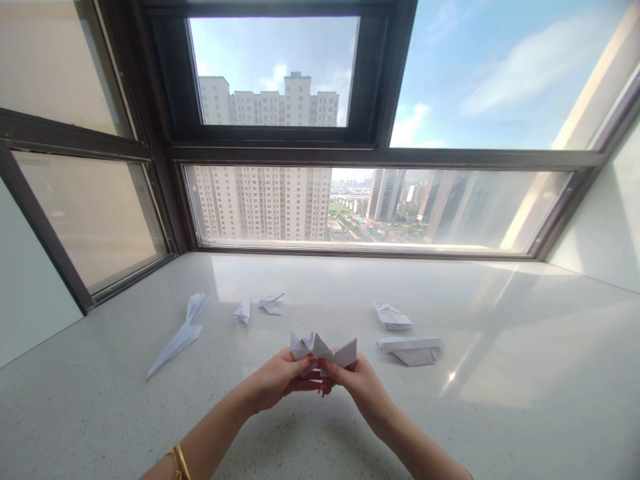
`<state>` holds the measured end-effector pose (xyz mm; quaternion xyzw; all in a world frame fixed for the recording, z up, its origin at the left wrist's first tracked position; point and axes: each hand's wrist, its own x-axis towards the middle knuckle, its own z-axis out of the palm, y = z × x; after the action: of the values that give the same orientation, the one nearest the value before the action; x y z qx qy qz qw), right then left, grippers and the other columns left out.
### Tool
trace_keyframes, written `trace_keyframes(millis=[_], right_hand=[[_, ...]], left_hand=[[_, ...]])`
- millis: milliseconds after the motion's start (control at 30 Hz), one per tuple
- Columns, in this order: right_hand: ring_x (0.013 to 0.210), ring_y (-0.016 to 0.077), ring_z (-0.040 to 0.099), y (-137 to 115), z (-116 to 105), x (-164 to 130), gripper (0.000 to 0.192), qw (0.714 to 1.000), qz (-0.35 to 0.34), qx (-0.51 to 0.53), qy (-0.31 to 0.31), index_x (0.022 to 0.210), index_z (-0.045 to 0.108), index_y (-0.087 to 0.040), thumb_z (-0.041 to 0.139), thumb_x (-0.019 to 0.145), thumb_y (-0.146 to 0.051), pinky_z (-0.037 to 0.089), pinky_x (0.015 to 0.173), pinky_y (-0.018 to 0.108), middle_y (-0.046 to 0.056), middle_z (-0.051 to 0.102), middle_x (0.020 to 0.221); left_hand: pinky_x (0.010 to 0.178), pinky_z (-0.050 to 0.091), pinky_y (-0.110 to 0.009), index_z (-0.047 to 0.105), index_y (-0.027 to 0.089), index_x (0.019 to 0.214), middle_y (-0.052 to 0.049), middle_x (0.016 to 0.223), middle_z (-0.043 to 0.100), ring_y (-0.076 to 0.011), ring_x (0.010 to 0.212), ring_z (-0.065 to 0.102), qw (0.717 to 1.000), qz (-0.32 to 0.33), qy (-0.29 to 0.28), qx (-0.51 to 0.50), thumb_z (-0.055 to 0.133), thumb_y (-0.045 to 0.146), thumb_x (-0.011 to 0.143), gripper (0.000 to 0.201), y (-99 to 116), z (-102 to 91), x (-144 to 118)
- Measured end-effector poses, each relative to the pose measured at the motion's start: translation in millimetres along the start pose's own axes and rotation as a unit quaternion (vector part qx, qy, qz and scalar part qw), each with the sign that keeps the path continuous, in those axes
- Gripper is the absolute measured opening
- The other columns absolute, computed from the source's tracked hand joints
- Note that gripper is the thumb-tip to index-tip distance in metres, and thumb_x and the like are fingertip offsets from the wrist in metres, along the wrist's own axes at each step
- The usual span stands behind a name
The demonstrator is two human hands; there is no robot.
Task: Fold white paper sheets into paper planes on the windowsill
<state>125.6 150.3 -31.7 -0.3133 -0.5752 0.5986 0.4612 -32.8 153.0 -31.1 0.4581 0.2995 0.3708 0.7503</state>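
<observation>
A white folded paper [323, 347] with several pointed corners is held up over the pale speckled sill, between both hands. My left hand [287, 375] grips its left side, thumb on the near face and fingers underneath. On the other side, my right hand [347, 375] pinches it the same way, the two thumbs almost meeting at the middle. Some fingertips overlap below the paper, so its underside is hidden. A gold bracelet [179, 461] circles my left wrist.
Left on the stone sill [150, 427] lie a long folded paper shape [177, 343] and two small paper pieces, one upright [243, 313] and one flatter [271, 303]. Rightward rest a folded paper packet [393, 315] and a boat-like paper piece [413, 350]. A dark window frame [360, 252] borders the back.
</observation>
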Motion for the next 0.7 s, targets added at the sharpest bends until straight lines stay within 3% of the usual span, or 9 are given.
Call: trace_keyframes(millis=[167, 267, 400, 500, 700], right_hand=[[0.049, 0.0136, 0.054, 1, -9, 4, 0.033, 0.993, -0.033, 0.011, 0.117, 0.079, 0.065, -0.01, 0.063, 0.067, -0.041, 0.044, 0.051, 0.026, 0.001, 0.058, 0.052], [0.041, 0.0107, 0.048, 4, -13, 7, 0.035, 0.986, -0.003, -0.019, 0.166, 0.072, 0.064, -0.01, 0.063, 0.064, -0.044, 0.037, 0.04, 0.022, -0.002, 0.051, 0.043], [0.034, 0.0079, 0.04, 9, -8, 6, 0.036, 0.994, 0.031, -0.054, 0.094, 0.05, 0.056, -0.013, 0.062, 0.061, -0.047, 0.031, 0.035, 0.02, -0.005, 0.044, 0.035], [0.035, 0.0096, 0.045, 11, -3, 3, 0.037, 0.997, 0.035, -0.059, 0.024, 0.049, 0.054, -0.015, 0.059, 0.061, -0.049, 0.035, 0.036, 0.02, -0.004, 0.047, 0.037], [0.03, 0.0089, 0.044, 4, 3, -2, 0.035, 0.996, 0.002, -0.088, -0.024, 0.054, 0.053, -0.016, 0.053, 0.071, -0.046, 0.033, 0.031, 0.018, -0.004, 0.047, 0.035]], left_hand=[[0.067, 0.043, -0.026, 0.061, 0.011, 0.087, -0.008, 0.078, 0.066, -0.0162, 0.073, 0.061, 0.994, 0.066, 0.076, 0.052, 0.058, 0.045, 0.071, 0.037, 7, -2.5, 3], [0.056, 0.04, -0.022, 0.061, 0.01, 0.084, -0.007, 0.07, 0.066, -0.0136, 0.062, 0.061, 0.993, 0.073, 0.038, 0.087, 0.054, 0.048, 0.073, 0.04, 9, 8.0, 0], [0.049, 0.041, -0.023, 0.06, 0.009, 0.076, -0.008, 0.064, 0.065, -0.0145, 0.055, 0.061, 0.994, 0.037, -0.034, 0.102, 0.05, 0.053, 0.072, 0.045, 0, 34.5, -3], [0.044, 0.043, -0.023, 0.058, 0.01, 0.066, -0.008, 0.059, 0.064, -0.015, 0.051, 0.06, 0.993, 0.02, -0.013, 0.119, 0.051, 0.059, 0.068, 0.049, -6, 46.6, -1], [0.033, 0.038, -0.019, 0.055, 0.011, 0.056, -0.006, 0.049, 0.059, -0.0129, 0.038, 0.055, 0.977, 0.013, 0.04, 0.21, 0.044, 0.061, 0.07, 0.053, -9, 43.1, 1]])
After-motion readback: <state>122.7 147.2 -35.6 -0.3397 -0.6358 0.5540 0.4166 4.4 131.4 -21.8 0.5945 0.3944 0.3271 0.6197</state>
